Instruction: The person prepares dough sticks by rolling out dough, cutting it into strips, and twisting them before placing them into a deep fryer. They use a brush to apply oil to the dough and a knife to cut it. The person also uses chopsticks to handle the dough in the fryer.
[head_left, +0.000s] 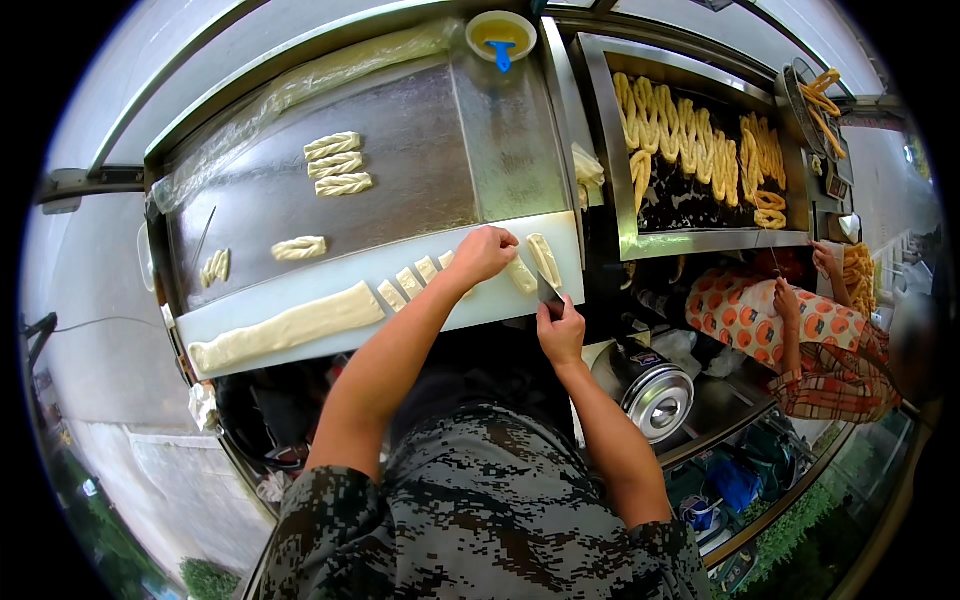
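My right hand (562, 330) grips a metal blade (551, 295), its edge against a strip of dough (543, 259) at the right end of the white cutting board (480, 315). My left hand (491, 251) is just above the board, beside another dough piece (520, 274); its fingers are bent together, and whether they hold anything cannot be told. Several cut dough strips (409, 282) lie left of it, then a long flat slab of dough (289, 327). Behind the board, twisted dough pieces (337, 164) rest on the metal worktop (405, 105).
A bowl of yellow liquid with a blue-handled tool (501, 37) stands at the back. On the right is a frying vat (712, 241) with several long dough sticks. A co-worker in an orange-patterned apron (757, 315) stands beside it. A lidded metal pot (658, 403) is near my right forearm.
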